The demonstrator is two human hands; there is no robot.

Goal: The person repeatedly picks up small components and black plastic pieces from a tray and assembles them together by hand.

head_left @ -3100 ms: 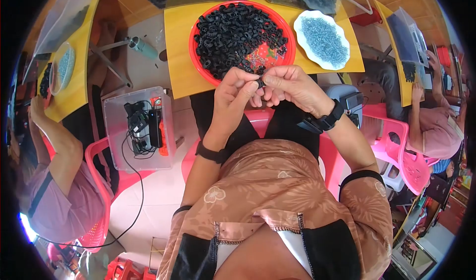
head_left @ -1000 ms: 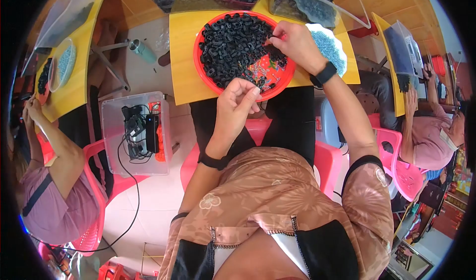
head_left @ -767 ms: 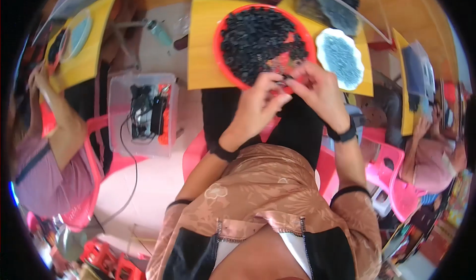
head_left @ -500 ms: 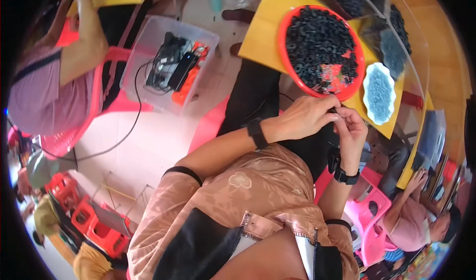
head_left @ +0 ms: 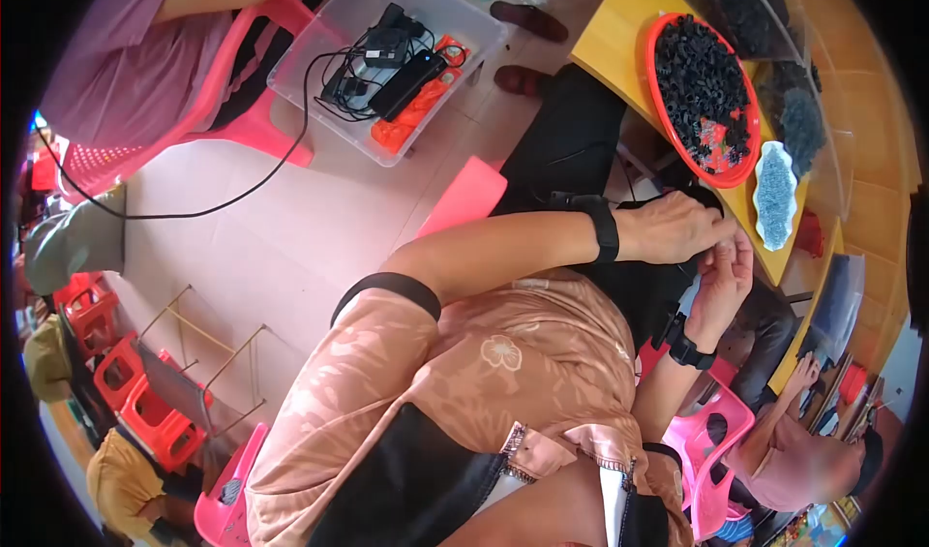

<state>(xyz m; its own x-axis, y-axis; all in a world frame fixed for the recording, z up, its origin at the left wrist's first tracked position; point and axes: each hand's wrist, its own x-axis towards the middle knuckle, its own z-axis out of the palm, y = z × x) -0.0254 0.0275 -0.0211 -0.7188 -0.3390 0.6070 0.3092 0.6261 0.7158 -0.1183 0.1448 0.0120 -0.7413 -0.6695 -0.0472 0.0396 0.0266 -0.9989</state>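
Both hands meet above my lap, in front of the yellow table edge. My left hand (head_left: 668, 226) is closed, its thumb and fingertips pinched against those of the other hand. My right hand (head_left: 723, 281) is closed too, fingers curled in towards the left fingertips. Whatever lies between them is hidden or too small to make out. Just beyond the hands stands a red round tray (head_left: 651, 82) heaped with small black parts (head_left: 697, 82). Beside it is a white scalloped dish (head_left: 762, 194) of small bluish-grey pieces (head_left: 775, 197).
The yellow table (head_left: 614, 19) carries clear plastic panels (head_left: 832, 160) along its far side. A clear plastic bin (head_left: 290, 71) with cables, a black device and orange wrapping stands on the floor. A black cable (head_left: 242, 197) crosses the floor. People sit on both sides; red stools (head_left: 160, 421) stand behind left.
My view has swung left, so the table, tray and bin appear further right. My hands stay pinched together, slightly farther from the tray. The small dark piece at my fingertips no longer shows.
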